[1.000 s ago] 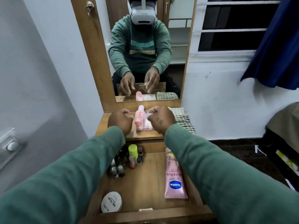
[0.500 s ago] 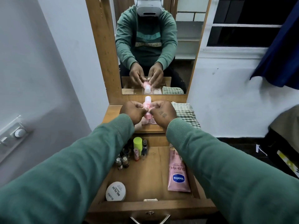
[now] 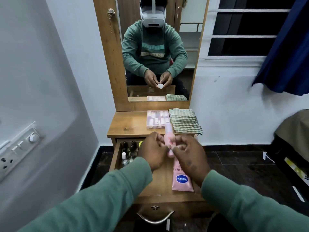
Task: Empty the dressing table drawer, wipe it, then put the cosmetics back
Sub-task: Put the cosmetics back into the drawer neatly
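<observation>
1. My left hand (image 3: 153, 152) and my right hand (image 3: 190, 156) are close together, and both pinch 1 small pink bottle (image 3: 168, 137).
2. My fingers are curled round the low half of the bottle. The top half sticks out above them.
3. The bottle is in the air, over the open drawer (image 3: 115, 158). It does not touch anything but my 2 hands.
4. The bottle stands almost straight up. Its long way runs from down near me to up and away, and the top end points at the counter (image 3: 128, 124).
5. The bottle sits right between my hands, so both are just as near. The left hand is on its left side and the right hand is on its right side.
6. The drawer is right under my hands. The counter is just past them, farther from me.
7. In the drawer, a pink tube (image 3: 181, 178) lies on the right, with its long way running toward me. Little bottles (image 3: 127, 153) stand in the back left corner.
8. On the counter are a clear box (image 3: 158, 118) and a folded cloth (image 3: 184, 122), side by side and touching.
9. I think the drawer is not wiped yet, as things are in it and the cloth is folded.
10. I cannot tell if this bottle is going in or out.
</observation>
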`<act>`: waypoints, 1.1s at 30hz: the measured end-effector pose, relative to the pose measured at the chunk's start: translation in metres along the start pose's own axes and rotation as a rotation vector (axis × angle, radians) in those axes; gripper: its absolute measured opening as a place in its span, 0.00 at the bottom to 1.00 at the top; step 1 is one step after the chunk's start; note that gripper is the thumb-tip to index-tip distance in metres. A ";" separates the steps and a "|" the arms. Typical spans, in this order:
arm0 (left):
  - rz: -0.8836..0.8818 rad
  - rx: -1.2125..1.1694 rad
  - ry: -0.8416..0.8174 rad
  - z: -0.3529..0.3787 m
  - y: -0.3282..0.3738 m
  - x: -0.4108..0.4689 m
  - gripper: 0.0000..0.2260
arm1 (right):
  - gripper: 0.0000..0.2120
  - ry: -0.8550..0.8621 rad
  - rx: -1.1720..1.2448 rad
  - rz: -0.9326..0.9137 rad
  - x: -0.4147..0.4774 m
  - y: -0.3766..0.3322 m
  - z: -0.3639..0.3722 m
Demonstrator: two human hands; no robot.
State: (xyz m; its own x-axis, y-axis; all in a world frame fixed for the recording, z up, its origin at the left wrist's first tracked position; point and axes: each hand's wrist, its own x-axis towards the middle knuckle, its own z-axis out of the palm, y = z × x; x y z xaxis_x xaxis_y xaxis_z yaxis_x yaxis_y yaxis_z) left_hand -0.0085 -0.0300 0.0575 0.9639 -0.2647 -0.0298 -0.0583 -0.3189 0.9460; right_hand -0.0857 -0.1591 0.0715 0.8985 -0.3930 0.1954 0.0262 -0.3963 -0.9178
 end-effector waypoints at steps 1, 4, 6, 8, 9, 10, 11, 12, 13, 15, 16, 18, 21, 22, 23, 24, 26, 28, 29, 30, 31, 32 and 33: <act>-0.009 0.036 0.000 0.004 -0.009 -0.003 0.09 | 0.08 0.002 -0.052 0.012 -0.007 0.006 0.000; -0.041 0.094 -0.022 0.011 -0.030 -0.012 0.06 | 0.10 -0.046 -0.183 0.026 -0.016 0.021 0.004; -0.071 0.134 -0.073 0.013 -0.040 -0.013 0.05 | 0.08 -0.102 -0.237 0.061 -0.017 0.027 0.007; -0.095 0.176 -0.126 0.014 -0.051 -0.010 0.06 | 0.08 -0.147 -0.274 0.088 -0.017 0.033 0.011; -0.111 0.198 -0.144 0.015 -0.054 -0.009 0.06 | 0.09 -0.170 -0.289 0.097 -0.016 0.036 0.013; -0.130 0.222 -0.156 0.016 -0.057 -0.007 0.05 | 0.10 -0.194 -0.303 0.114 -0.016 0.039 0.014; -0.152 0.243 -0.165 0.017 -0.060 -0.005 0.04 | 0.11 -0.213 -0.316 0.129 -0.015 0.041 0.016; -0.169 0.258 -0.174 0.018 -0.062 -0.003 0.04 | 0.12 -0.230 -0.330 0.141 -0.013 0.043 0.018; -0.181 0.272 -0.186 0.019 -0.063 -0.001 0.04 | 0.13 -0.243 -0.344 0.157 -0.011 0.045 0.020; -0.185 0.293 -0.222 0.021 -0.067 0.003 0.05 | 0.14 -0.277 -0.375 0.179 -0.008 0.047 0.022; -0.183 0.305 -0.241 0.023 -0.069 0.006 0.06 | 0.14 -0.298 -0.396 0.185 -0.006 0.048 0.023; -0.183 0.341 -0.259 0.025 -0.075 0.011 0.08 | 0.15 -0.353 -0.444 0.179 -0.004 0.049 0.024; -0.174 0.401 -0.240 0.027 -0.082 0.016 0.08 | 0.16 -0.425 -0.495 0.161 -0.004 0.049 0.026; -0.166 0.414 -0.236 0.029 -0.083 0.017 0.09 | 0.17 -0.437 -0.510 0.151 -0.004 0.050 0.027; -0.163 0.426 -0.233 0.030 -0.084 0.018 0.09 | 0.17 -0.443 -0.526 0.147 -0.004 0.051 0.029; -0.160 0.431 -0.232 0.031 -0.084 0.019 0.09 | 0.17 -0.445 -0.541 0.142 -0.004 0.052 0.029; -0.159 0.439 -0.229 0.033 -0.085 0.020 0.09 | 0.18 -0.448 -0.570 0.143 -0.004 0.055 0.032; -0.147 0.459 -0.229 0.035 -0.086 0.022 0.09 | 0.18 -0.448 -0.587 0.168 -0.003 0.059 0.034; -0.140 0.466 -0.228 0.037 -0.086 0.022 0.09 | 0.18 -0.446 -0.596 0.180 -0.003 0.060 0.035; -0.133 0.471 -0.227 0.038 -0.087 0.023 0.09 | 0.18 -0.444 -0.602 0.190 -0.003 0.062 0.036; -0.127 0.479 -0.224 0.039 -0.088 0.023 0.10 | 0.18 -0.442 -0.601 0.200 -0.003 0.063 0.036; -0.119 0.484 -0.220 0.040 -0.088 0.023 0.10 | 0.18 -0.443 -0.603 0.202 -0.002 0.064 0.037; -0.113 0.487 -0.217 0.041 -0.089 0.024 0.11 | 0.18 -0.442 -0.611 0.200 -0.002 0.064 0.037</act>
State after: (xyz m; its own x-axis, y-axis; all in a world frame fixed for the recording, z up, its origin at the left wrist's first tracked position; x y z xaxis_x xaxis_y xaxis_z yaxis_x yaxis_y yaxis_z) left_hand 0.0090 -0.0449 -0.0408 0.8984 -0.3694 -0.2375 -0.1205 -0.7273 0.6757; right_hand -0.0701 -0.1532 -0.0004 0.9553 -0.1886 -0.2278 -0.2854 -0.7900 -0.5426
